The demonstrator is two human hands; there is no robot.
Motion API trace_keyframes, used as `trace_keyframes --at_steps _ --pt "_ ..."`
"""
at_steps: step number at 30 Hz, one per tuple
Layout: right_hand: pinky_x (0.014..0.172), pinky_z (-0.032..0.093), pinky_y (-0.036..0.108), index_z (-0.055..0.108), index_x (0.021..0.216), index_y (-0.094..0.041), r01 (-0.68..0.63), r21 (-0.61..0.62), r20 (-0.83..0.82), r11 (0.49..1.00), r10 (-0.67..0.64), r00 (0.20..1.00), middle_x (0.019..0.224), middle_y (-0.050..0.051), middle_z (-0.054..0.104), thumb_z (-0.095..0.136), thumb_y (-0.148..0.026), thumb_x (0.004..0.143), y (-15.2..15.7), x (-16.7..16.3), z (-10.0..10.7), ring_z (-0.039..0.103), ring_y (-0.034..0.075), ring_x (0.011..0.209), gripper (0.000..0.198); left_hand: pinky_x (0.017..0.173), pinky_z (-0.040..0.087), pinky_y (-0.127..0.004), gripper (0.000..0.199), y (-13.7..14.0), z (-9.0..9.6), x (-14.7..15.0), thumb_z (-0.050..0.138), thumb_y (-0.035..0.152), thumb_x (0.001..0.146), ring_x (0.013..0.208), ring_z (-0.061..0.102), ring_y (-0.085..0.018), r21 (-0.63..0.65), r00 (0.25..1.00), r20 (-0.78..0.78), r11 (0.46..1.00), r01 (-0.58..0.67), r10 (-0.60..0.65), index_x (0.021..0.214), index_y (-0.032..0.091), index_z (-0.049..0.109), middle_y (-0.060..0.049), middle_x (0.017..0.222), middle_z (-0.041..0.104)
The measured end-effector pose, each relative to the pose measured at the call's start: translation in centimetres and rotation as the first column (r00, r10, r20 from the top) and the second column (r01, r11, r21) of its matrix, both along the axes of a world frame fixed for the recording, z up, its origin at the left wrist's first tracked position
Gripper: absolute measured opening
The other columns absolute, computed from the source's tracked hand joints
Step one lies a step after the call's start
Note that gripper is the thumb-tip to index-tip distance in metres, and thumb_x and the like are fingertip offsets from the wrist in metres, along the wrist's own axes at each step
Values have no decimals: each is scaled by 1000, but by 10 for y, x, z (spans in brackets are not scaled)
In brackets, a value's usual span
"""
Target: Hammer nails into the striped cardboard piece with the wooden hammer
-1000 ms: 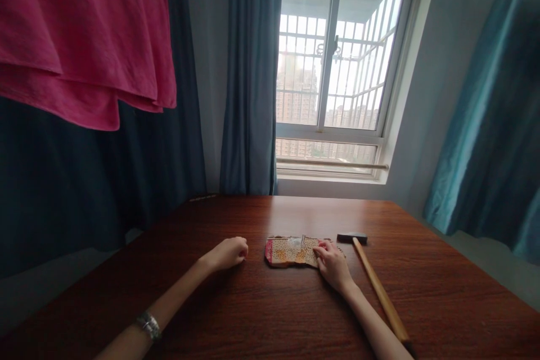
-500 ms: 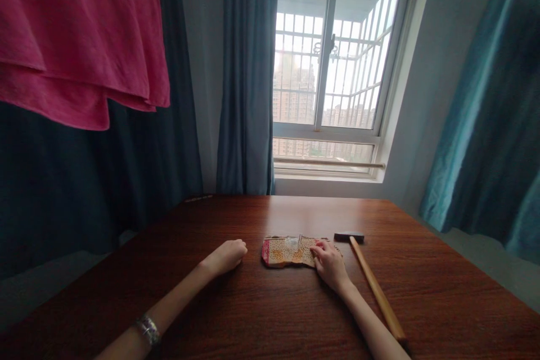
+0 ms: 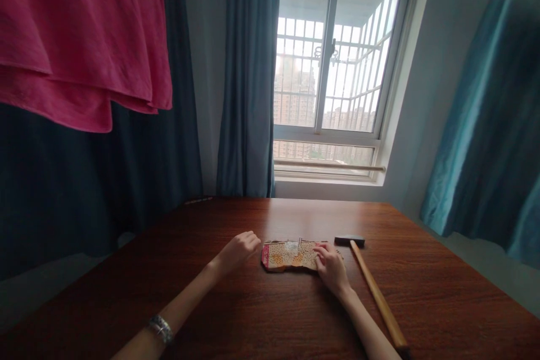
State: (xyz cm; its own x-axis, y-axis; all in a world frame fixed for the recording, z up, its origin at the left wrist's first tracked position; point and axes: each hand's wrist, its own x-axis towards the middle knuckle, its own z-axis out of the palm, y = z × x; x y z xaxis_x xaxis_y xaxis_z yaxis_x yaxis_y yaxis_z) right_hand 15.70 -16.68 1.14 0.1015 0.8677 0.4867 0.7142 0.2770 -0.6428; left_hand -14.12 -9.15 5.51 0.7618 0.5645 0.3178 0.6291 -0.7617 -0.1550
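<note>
Partly under the right fingers [image 3: 324,250], spotted board [image 3: 287,259]

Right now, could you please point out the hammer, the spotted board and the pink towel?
Hammer [image 3: 377,294], head view: on the wooden handle.
Spotted board [image 3: 287,259], head view: on the upper face.
Pink towel [image 3: 90,34], head view: on the hanging cloth.

Board [image 3: 278,261]: tan with black speckles, orange patches, pinkish-red left end
Hammer [image 3: 373,283]: black head, yellowish-brown handle
Counter [image 3: 261,315]: reddish brown, dark-streaked wood grain
Towel [image 3: 93,39]: deep pink
Curtains [image 3: 248,84]: dark blue to teal
Wristband [image 3: 161,328]: silvery, darker flecks
Window frame [image 3: 329,137]: pale grey
</note>
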Motion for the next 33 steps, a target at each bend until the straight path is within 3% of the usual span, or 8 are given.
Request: trace_keyframes --at_steps 3,5,10,16,21,27,30,33 --pt "80 41 32 65 86 -22 -40 0 -180 999 40 983 92 6 60 46 -20 74 -8 -21 9 55 21 86 23 78 42 -32 23 -6 4 10 32 17 89 80 51 -18 61 990 84 992 107 -112 82 15 54 -6 82 56" --pt "66 44 29 67 79 -22 -93 -34 -314 995 78 946 79 4 61 49 -22 72 -13 -40 12 56 18 72 19 80 43 -33 23 -9 1 16 32 18 89 82 52 -17 95 971 127 977 194 -205 86 16 55 -7 84 57" --pt "36 33 22 66 76 -16 -251 -186 -683 950 59 728 56 0 56 52 -31 69 -12 -79 7 42 9 39 22 88 45 -36 25 -21 -10 30 31 19 90 92 54 -17 165 919 171 930 328 -355 101 17 54 -8 96 60" --pt "34 27 16 65 76 -16 -434 -229 -912 871 -36 409 68 2 62 65 -43 60 -5 -88 4 44 4 42 31 91 45 -36 29 -42 -8 38 32 18 90 99 55 -18 170 907 136 911 375 -399 110 18 52 -8 102 61" --pt "36 28 14 63 74 -18 -500 -212 -961 839 -85 265 68 -1 60 71 -43 58 -9 -83 7 44 4 44 31 88 47 -36 31 -52 -3 44 33 15 89 99 55 -19 213 879 90 871 442 -468 114 17 51 -9 105 61" --pt "39 34 16 64 74 -17 -561 -188 -960 806 -28 280 62 -2 55 72 -39 60 -19 -74 10 48 6 49 28 85 47 -35 30 -55 -6 53 34 13 87 97 56 -19 206 857 57 846 492 -512 110 18 53 -8 104 62" --pt "42 36 17 64 77 -17 -507 -205 -933 837 -11 359 63 -1 56 69 -39 63 -17 -65 10 51 8 53 26 87 46 -35 32 -53 -12 58 35 14 87 100 54 -20 186 869 86 864 467 -488 116 18 49 -10 109 59" --pt "42 37 18 64 80 -18 -389 -225 -874 894 -8 486 67 0 60 67 -41 65 -6 -48 10 52 9 53 27 91 43 -38 38 -47 -22 64 37 16 85 106 50 -21 163 888 240 918 362 -393 122 17 43 -10 115 54"
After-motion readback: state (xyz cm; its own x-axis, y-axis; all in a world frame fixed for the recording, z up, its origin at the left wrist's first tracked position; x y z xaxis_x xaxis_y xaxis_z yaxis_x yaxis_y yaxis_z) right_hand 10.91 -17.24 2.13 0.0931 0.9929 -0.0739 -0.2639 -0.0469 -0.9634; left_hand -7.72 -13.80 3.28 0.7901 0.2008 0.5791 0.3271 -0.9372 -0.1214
